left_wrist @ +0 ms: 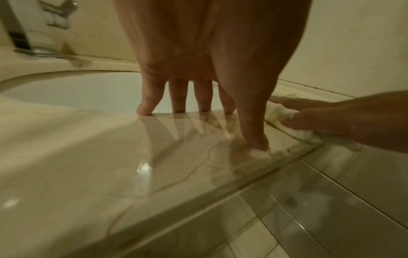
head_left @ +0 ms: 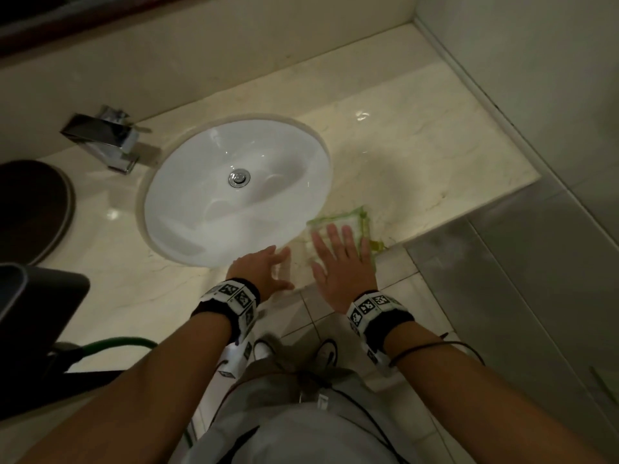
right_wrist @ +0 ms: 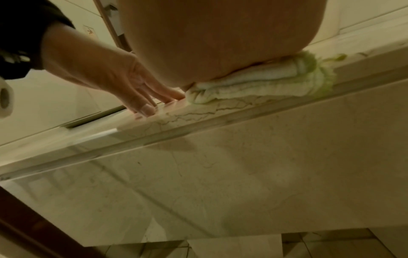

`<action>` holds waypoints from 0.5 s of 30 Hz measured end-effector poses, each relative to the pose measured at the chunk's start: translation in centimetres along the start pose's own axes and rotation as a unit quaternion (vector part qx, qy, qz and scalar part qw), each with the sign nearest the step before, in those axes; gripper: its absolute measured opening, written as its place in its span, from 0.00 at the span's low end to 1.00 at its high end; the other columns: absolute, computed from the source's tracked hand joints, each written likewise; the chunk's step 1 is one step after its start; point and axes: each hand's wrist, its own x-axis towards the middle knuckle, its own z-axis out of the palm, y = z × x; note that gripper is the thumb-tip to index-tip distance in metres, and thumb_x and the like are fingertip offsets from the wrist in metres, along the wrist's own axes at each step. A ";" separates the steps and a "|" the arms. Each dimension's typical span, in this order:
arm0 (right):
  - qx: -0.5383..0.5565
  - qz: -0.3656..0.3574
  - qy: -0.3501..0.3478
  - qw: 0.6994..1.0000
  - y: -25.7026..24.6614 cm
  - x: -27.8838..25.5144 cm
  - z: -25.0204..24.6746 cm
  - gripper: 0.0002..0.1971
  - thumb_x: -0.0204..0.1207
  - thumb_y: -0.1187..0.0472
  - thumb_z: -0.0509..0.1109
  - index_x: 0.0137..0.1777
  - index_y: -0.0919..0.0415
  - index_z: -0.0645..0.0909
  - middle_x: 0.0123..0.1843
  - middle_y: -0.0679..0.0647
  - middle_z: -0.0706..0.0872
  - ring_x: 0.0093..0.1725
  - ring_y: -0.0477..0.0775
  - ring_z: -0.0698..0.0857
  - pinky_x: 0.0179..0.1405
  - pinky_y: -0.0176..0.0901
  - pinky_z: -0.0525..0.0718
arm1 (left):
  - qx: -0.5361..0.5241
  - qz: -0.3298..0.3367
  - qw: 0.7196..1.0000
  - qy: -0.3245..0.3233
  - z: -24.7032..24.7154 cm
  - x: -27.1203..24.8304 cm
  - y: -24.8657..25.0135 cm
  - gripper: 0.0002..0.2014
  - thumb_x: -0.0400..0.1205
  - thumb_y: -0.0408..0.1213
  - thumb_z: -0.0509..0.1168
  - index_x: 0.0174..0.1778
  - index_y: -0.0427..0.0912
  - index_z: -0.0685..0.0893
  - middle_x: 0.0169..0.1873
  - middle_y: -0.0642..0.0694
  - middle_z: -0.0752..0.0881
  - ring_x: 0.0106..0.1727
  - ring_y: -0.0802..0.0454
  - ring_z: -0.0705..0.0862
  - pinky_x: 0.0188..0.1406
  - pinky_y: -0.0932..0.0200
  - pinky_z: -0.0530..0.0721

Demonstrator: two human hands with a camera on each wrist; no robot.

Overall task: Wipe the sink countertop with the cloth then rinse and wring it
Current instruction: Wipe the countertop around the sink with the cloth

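Note:
A folded white cloth with a green edge (head_left: 348, 220) (right_wrist: 260, 87) (left_wrist: 276, 111) lies on the beige marble countertop (head_left: 418, 155) (left_wrist: 88, 165) (right_wrist: 220, 108), just right of the white oval sink (head_left: 234, 189) (left_wrist: 77, 92), near the front edge. My right hand (head_left: 338, 256) (left_wrist: 331, 118) lies flat on the cloth with its fingers straight and spread, pressing it down. My left hand (head_left: 268, 266) (left_wrist: 198, 108) (right_wrist: 123, 83) rests spread on the counter between the sink rim and the cloth, fingertips touching the stone.
A chrome faucet (head_left: 107, 139) (left_wrist: 37, 31) stands behind the sink at left. A dark round object (head_left: 30, 209) and a dark bin (head_left: 37, 313) sit at far left, with a green hose (head_left: 114, 343) below. A wall (head_left: 536, 61) bounds the counter on the right; tiled floor (head_left: 335, 313) lies below.

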 end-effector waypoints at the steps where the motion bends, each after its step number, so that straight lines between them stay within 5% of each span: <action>1: 0.003 -0.003 0.003 1.000 0.2 0.0 -0.1 0.32 0.83 0.42 0.45 0.86 0.45 0.48 0.88 0.55 0.52 0.86 0.64 0.50 0.80 0.71 0.45 | -0.010 -0.007 1.000 0.002 0.2 0.0 -0.1 0.41 0.76 0.65 0.67 0.83 0.64 0.56 0.83 0.57 0.59 0.80 0.47 0.67 0.77 0.46 0.67; 8: -0.005 -0.011 0.009 1.000 1.3 0.4 -0.7 0.31 0.82 0.41 0.49 0.85 0.43 0.53 0.87 0.53 0.57 0.86 0.62 0.53 0.81 0.69 0.49 | -0.064 -0.038 0.997 0.002 0.7 0.3 -0.4 0.41 0.72 0.63 0.71 0.80 0.68 0.59 0.83 0.61 0.58 0.81 0.49 0.64 0.78 0.37 0.63; 15: 0.009 0.096 -0.001 0.995 2.2 1.3 -1.5 0.33 0.81 0.41 0.42 0.86 0.44 0.48 0.88 0.54 0.50 0.86 0.63 0.47 0.80 0.68 0.43 | -0.002 -0.007 1.000 -0.011 0.3 0.2 -0.4 0.42 0.76 0.66 0.65 0.83 0.65 0.52 0.84 0.58 0.56 0.81 0.48 0.64 0.76 0.43 0.69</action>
